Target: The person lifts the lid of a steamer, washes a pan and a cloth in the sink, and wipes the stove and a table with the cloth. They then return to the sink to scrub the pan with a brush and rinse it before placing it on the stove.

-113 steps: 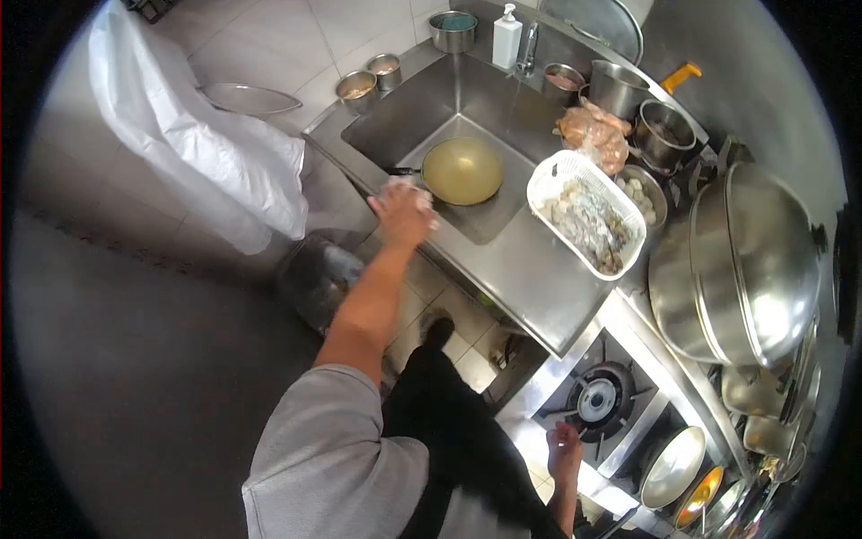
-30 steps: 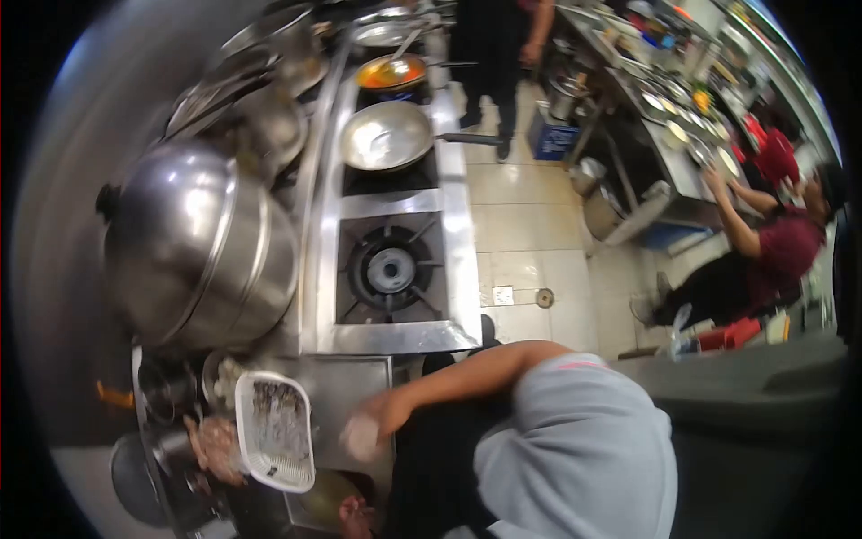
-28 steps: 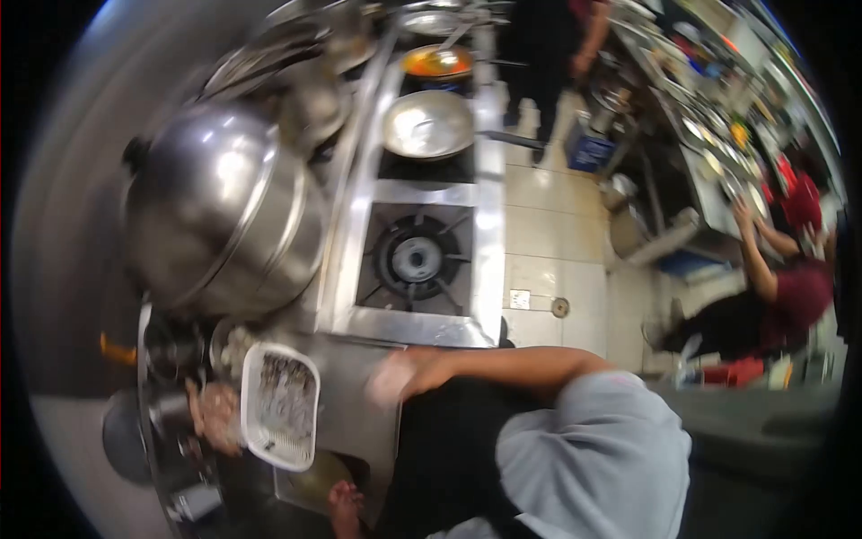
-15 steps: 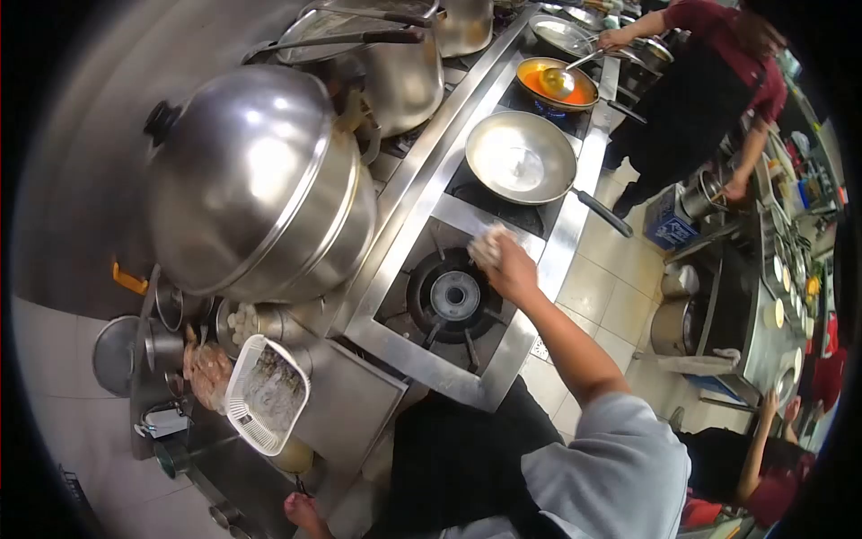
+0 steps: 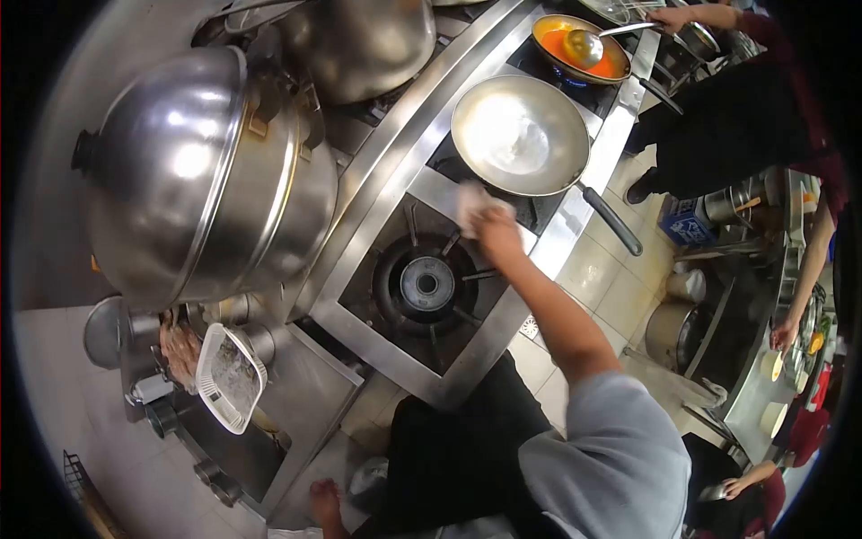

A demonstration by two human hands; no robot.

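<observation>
My right hand (image 5: 496, 230) is closed on a pale cloth (image 5: 476, 208), blurred by motion, over the metal strip between two burners. Just beyond it lies a wide wok (image 5: 521, 135) with nothing in it, its black handle pointing right. The bare burner (image 5: 426, 284) is nearer to me, left of my forearm. Low in the view, beside the counter at the left, hangs my left hand (image 5: 325, 492); its fingers are too small and blurred to read.
A large domed steamer (image 5: 180, 180) stands left. Below it are a white basket (image 5: 213, 395) and raw meat (image 5: 180, 349). A co-worker's hand (image 5: 669, 18) holds a ladle over a pan of orange sauce (image 5: 606, 65). Another person works at the lower right.
The view has shifted, and the wok looks larger. My right hand and the cloth still lie near the strip beside the wok. My left hand shows a little lower and further right.
</observation>
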